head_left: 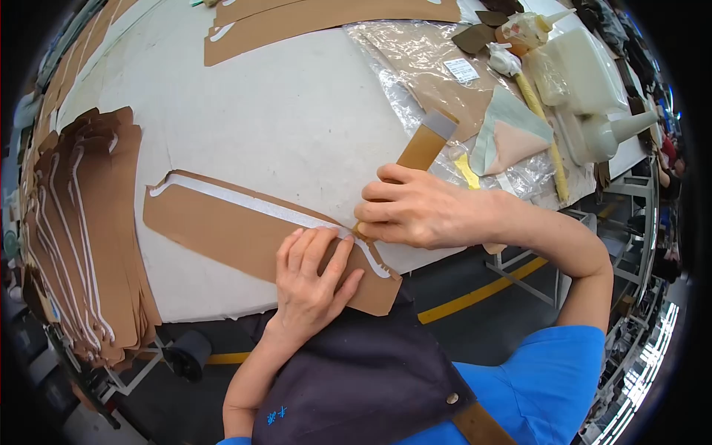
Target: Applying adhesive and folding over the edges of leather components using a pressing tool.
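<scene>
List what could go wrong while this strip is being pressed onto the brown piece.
The left hand pins only the near end of the brown piece, so the far end might shift under the wooden tool in the right hand. The white strip might wrinkle or drift off its line at the curve.

At the left of the frame a stack of brown leather pieces (89, 230) with white edge strips fans over the white desk (282, 111). Along the top lies a longer brown strip (326, 18). At upper right, crinkled clear plastic sheets (415, 67) lie beside two white squeeze bottles (604, 133) and a pale plastic tub (586, 67).
</scene>
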Demonstrator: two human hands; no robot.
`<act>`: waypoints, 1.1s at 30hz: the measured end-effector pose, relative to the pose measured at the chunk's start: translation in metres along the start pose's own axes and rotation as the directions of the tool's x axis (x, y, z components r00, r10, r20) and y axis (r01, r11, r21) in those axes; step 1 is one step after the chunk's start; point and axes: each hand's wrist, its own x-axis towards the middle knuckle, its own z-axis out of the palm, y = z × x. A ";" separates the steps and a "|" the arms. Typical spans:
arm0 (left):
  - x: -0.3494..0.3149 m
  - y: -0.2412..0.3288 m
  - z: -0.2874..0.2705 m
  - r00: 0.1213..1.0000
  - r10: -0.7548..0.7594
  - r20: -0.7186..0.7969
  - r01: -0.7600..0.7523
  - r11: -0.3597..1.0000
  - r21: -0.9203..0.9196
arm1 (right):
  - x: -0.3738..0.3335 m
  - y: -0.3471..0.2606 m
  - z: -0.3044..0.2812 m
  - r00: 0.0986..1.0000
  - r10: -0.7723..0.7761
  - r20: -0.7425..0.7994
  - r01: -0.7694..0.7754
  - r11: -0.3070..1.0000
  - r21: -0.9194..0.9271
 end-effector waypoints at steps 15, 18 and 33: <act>0.002 -0.001 -0.010 0.996 -0.064 -0.062 0.073 0.986 0.149 | 0.027 0.022 0.008 0.996 -0.085 0.002 0.085 0.996 0.030; -0.005 -0.010 -0.008 0.993 -0.098 -0.060 0.104 0.990 0.100 | 0.037 0.026 0.009 0.995 -0.099 0.031 0.099 0.995 0.003; 0.002 -0.033 -0.034 0.977 -0.133 -0.164 0.160 0.973 0.166 | 0.081 0.047 0.019 0.985 -0.112 0.131 0.102 0.991 0.082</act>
